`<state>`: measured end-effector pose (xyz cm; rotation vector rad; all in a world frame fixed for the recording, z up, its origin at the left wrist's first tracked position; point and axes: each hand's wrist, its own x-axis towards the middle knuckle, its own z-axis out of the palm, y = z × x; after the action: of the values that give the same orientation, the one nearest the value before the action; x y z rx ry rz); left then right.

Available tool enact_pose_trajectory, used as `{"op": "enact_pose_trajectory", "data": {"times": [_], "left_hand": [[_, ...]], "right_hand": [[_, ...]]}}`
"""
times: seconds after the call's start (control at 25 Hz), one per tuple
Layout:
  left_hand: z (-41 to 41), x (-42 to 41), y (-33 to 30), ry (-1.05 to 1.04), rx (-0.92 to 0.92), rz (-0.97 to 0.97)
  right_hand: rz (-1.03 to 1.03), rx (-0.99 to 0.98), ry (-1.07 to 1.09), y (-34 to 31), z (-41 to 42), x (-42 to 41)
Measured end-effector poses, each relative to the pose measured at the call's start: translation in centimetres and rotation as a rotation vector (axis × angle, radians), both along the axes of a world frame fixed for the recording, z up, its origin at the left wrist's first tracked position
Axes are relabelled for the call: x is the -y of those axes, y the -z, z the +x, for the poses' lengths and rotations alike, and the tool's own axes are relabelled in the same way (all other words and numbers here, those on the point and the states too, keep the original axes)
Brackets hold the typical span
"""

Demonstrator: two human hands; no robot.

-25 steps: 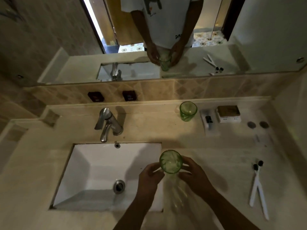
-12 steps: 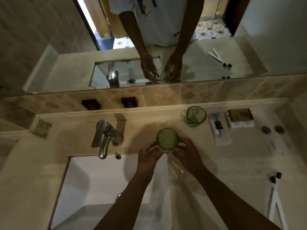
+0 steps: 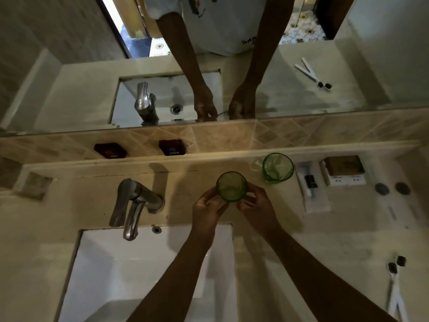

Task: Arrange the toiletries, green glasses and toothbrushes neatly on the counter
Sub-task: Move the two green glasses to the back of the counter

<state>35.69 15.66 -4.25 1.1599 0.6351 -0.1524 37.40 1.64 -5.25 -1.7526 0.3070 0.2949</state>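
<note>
A green glass [image 3: 231, 185] is held upright between my left hand [image 3: 209, 209] and my right hand [image 3: 257, 206], low over the counter [image 3: 190, 182] behind the sink. A second green glass [image 3: 277, 168] stands at the back ledge, just right of the held one and apart from it. Right of that lie a white sachet with a dark item [image 3: 310, 184] and a small box [image 3: 343, 170]. Two white toothbrushes with black heads [image 3: 394, 284] lie crossed near the right front edge.
A steel tap [image 3: 134, 203] stands left of my hands over the white sink [image 3: 139, 275]. Two dark round caps [image 3: 392, 188] sit at the far right. A mirror [image 3: 301, 77] and tiled splashback with two dark wall buttons [image 3: 139, 148] rise behind the ledge.
Both hands have carried the green glass from above the sink's right edge back toward the ledge, close to the second glass. The view has shifted forward with them.
</note>
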Motion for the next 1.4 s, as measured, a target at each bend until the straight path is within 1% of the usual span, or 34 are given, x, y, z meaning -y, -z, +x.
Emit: {"op": "enact_pose_trajectory", "data": {"times": [0.12,0.28,0.36,0.6,0.8,1.12,1.4], "left_hand": [[0.0,-0.2,0.1,0.007,0.01,0.022],[-0.3,-0.4,0.7,-0.056,-0.026,0.076],[-0.8,-0.4,1.1,-0.067,-0.018,0.03],[-0.4,-0.3,1.1,-0.058,-0.028,-0.037],[0.8,0.0,0.4,-0.069,-0.026,-0.015],[1.9,0.2,0.2,-0.052,-0.007,0.014],[2.3,0.6,-0.3,-0.04,-0.012,0.022]], "right_hand": [[0.024,-0.007,0.017,0.1,0.1,-0.1],[0.048,-0.018,0.109,0.1,-0.5,-0.5],[0.04,-0.018,0.147,0.2,-1.1,-0.8],[0.057,-0.023,0.103,-0.3,-0.3,-0.8],[0.096,-0.022,0.103,-0.4,0.6,-0.9],[0.1,-0.002,0.094,-0.3,1.5,-0.8],[0.101,-0.022,0.075,-0.3,1.8,-0.7]]}}
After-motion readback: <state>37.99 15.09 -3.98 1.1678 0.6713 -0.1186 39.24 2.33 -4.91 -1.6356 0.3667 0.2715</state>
